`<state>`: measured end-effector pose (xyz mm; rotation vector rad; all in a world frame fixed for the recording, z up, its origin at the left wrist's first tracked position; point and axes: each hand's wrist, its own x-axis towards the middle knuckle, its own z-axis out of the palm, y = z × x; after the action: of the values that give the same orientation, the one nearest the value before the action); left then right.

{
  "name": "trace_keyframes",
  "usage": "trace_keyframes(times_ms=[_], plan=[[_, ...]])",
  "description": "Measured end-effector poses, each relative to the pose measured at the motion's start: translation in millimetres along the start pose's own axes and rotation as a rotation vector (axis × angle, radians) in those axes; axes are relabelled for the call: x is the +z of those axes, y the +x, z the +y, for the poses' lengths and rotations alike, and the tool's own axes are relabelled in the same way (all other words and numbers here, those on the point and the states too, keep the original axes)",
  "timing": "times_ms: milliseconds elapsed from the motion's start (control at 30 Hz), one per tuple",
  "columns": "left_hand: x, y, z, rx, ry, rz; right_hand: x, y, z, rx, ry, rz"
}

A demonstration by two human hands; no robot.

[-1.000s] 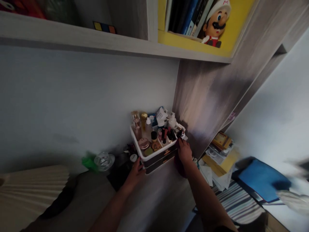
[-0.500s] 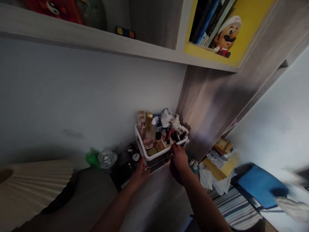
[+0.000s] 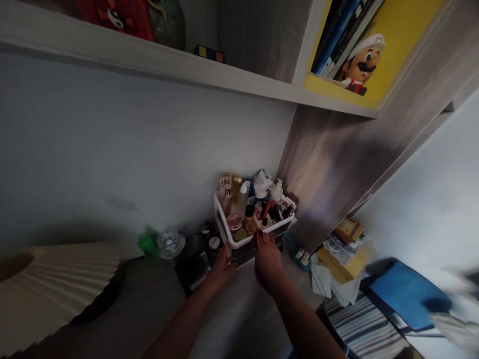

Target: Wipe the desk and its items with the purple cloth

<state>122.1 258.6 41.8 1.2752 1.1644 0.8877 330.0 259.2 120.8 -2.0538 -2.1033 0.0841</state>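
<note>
A white-rimmed cosmetics organizer (image 3: 244, 242) with dark drawer fronts stands against the wall. Bottles, tubes, round compacts and lipsticks fill its top tray. At its front left corner is my left hand (image 3: 220, 269), fingers apart and touching the corner. My right hand (image 3: 268, 257) is closed around a dark purplish-red cloth (image 3: 261, 279) and presses it to the front just below the rim. Part of the cloth hangs under the hand; the rest is hidden by the fingers.
Left of the organizer are a small white-lidded jar (image 3: 214, 243), a clear glass dish (image 3: 170, 244), a green object (image 3: 148, 242) and a pleated fan (image 3: 63, 284). A shelf (image 3: 239, 82) overhangs the area. Papers and boxes (image 3: 344, 249) are piled right, beyond a wooden panel (image 3: 318, 164).
My right hand has slid the cloth leftward along the organizer's front, closer to my left hand. The left hand stays at the corner. The view has shifted slightly.
</note>
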Motion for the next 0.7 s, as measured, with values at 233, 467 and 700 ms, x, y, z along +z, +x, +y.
trace_keyframes(times_ms=[233,467,700], plan=[[1.8,2.3,-3.9,0.058,-0.069,-0.005,10.7,-12.8,-33.6,-0.077,-0.022,-0.027],[0.3,3.6,-11.6,0.078,-0.131,-0.006,8.1,-24.1,-54.9,-0.127,0.085,-0.099],[-2.2,-1.8,-21.7,0.106,-0.127,0.102,-8.9,-28.0,-54.7,-0.227,0.317,-0.107]])
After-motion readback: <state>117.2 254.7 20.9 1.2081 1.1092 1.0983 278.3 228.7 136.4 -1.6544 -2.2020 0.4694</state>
